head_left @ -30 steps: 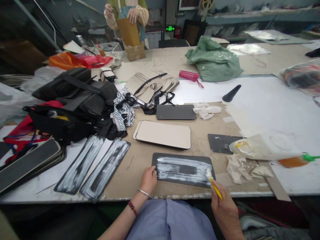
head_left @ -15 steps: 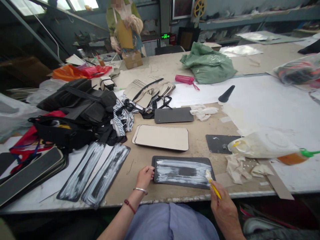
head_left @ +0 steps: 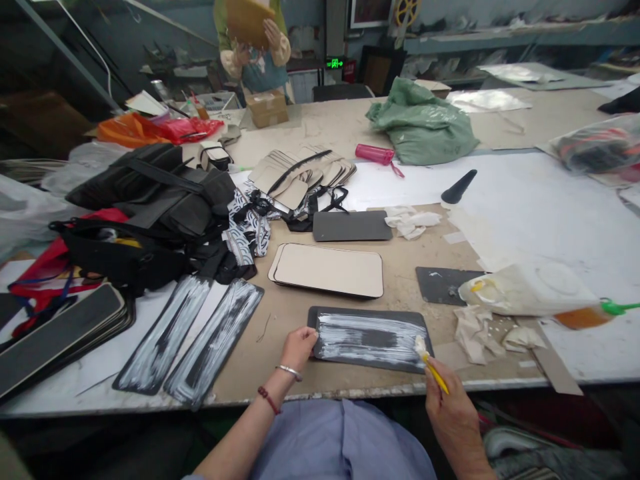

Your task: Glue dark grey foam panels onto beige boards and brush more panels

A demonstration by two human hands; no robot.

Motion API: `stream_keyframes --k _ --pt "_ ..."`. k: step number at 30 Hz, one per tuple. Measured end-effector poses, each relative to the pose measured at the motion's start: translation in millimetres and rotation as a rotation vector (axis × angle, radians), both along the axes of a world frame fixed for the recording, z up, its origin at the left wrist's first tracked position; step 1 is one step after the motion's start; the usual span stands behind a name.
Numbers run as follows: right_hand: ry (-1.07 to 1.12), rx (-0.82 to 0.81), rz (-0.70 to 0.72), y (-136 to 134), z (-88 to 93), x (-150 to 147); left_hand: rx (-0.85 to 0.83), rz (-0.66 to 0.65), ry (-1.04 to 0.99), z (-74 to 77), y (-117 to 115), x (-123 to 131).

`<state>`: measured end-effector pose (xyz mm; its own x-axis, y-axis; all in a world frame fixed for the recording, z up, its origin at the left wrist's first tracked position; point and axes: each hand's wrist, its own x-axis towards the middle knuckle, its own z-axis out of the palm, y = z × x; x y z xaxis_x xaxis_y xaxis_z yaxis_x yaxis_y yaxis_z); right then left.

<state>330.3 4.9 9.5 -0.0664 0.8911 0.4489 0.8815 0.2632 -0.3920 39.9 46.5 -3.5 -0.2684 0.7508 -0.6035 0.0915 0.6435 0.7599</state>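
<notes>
In front of me lies a dark rectangular panel (head_left: 377, 339) with rounded corners, streaked with white glue around a bare dark patch. My left hand (head_left: 300, 348) pinches its left edge. A yellow-handled brush (head_left: 436, 375) is gripped in my right hand (head_left: 453, 407), its white-coated bristles touching the panel near the right end. Two more dark strips, a left one (head_left: 163, 337) and a right one (head_left: 215, 343), lie to the left, also streaked white. Behind the panel sits a small stack of beige boards (head_left: 327, 269) with dark edges.
A tilted white plastic container (head_left: 530, 287) lies at right beside crumpled tissue (head_left: 475, 333) and an orange bottle (head_left: 583, 315) with a green nozzle. Black bags (head_left: 165, 200) heap at left. Across the table a person (head_left: 255, 53) lifts a yellowish-brown piece above a cardboard box (head_left: 267, 109).
The brush stays at the panel's right end, with little movement. My left hand keeps its hold. Across the table, the person has raised the yellowish-brown piece. The whole view has shifted slightly.
</notes>
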Motion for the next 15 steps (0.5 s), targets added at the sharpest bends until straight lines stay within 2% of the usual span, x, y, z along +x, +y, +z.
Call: stream_keyframes --k 3,5,7,11,15 --pt "0.061 -0.029 -0.112 0 12.7 -4 -0.104 -0.03 -0.073 -2.5 5 -7" --pt "0.162 -0.135 -0.244 -1 23.4 -13 -0.139 -0.047 -0.099 -2.5 6 -10" --pt "0.379 -0.292 -0.329 -3 32.0 -29 -0.155 -0.061 -0.118 -1.5 7 -12" --pt "0.866 -0.541 -0.284 -5 36.2 -78 -0.177 -0.091 -0.153 0.0 8 -13" --pt "0.991 -0.647 -0.184 -6 30.0 -123 -0.179 -0.101 -0.161 -2.2 8 -14"
